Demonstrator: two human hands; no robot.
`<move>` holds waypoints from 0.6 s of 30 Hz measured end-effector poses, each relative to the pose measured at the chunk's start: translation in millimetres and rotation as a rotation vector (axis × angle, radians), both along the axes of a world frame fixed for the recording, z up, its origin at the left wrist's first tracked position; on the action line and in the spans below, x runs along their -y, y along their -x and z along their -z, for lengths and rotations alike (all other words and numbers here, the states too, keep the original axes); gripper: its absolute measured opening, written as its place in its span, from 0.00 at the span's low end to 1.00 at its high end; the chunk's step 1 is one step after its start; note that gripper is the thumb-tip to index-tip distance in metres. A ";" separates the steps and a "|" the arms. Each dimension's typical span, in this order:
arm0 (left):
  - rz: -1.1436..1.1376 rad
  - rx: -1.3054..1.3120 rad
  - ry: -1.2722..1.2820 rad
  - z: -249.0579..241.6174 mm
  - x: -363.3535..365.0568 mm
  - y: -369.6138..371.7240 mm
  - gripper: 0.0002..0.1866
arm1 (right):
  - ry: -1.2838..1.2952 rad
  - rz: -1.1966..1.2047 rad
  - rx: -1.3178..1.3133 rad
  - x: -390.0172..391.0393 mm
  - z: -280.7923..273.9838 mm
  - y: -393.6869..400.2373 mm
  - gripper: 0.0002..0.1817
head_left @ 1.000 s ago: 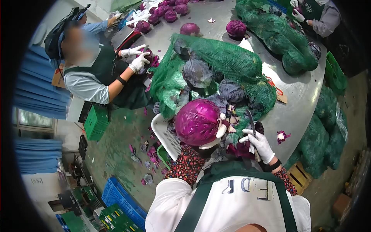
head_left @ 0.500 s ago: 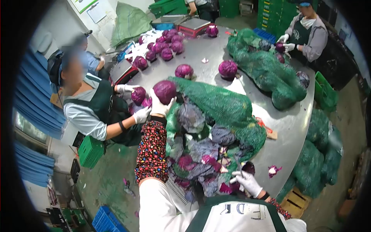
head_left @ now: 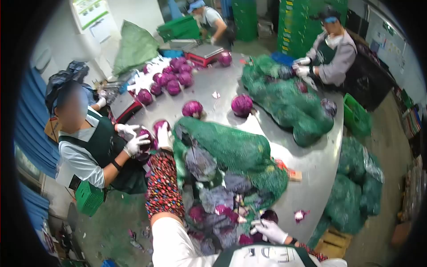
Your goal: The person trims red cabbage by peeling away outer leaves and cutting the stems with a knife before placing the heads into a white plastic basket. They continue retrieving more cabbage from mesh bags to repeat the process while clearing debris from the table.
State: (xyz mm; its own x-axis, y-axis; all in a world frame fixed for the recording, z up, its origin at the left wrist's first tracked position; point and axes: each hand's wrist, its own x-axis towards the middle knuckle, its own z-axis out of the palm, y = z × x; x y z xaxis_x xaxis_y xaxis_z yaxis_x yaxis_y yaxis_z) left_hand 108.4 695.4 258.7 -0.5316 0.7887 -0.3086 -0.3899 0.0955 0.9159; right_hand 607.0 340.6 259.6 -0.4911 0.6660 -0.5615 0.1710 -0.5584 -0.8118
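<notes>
My left hand [head_left: 165, 138], in a white glove and flowered sleeve, reaches far forward with its fingers closed round a purple cabbage [head_left: 159, 126]. A co-worker's gloved hands hold another purple cabbage [head_left: 143, 141] just left of it. Near my body, my gloved right hand [head_left: 270, 231] is closed round what looks like a knife [head_left: 259, 217], thin and mostly hidden. A dark purple cabbage piece [head_left: 269, 216] lies just beyond that hand. Between my arms are loose outer leaves [head_left: 216, 197] and a green net sack [head_left: 227, 144] with greyish cabbages.
Purple cabbages [head_left: 172, 80] cluster at the back left near red scales [head_left: 203, 54]. Two single ones, one a cabbage [head_left: 241, 105], sit mid-table. Another net sack [head_left: 289, 104] lies before a co-worker [head_left: 333, 53] at right. Full sacks [head_left: 344, 200] stand beside the metal table [head_left: 318, 167].
My left hand has moved with the cabbage, down and left in view, beside the co-worker's hands. That co-worker's hands have come together round a cabbage. The view has shifted; my right hand stays near the leaves.
</notes>
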 end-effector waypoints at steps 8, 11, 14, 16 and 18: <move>0.437 -0.949 -1.102 -303.3 183.7 -229.0 0.32 | -0.125 0.088 0.004 11.6 -12.9 -8.6 0.18; 0.396 -1.151 -1.635 -367.7 277.6 -262.5 0.32 | -0.168 0.114 -0.051 18.7 -16.2 -12.1 0.17; 0.383 -1.244 -1.950 -397.7 339.1 -273.9 0.32 | -0.235 0.111 -0.033 33.8 -26.6 -16.3 0.17; 0.350 -1.270 -2.058 -413.5 368.0 -278.8 0.32 | -0.252 0.121 0.016 39.9 -32.9 -23.7 0.17; 0.317 -1.288 -2.094 -422.1 395.7 -282.1 0.33 | -0.270 0.200 0.037 47.1 -30.5 -30.5 0.19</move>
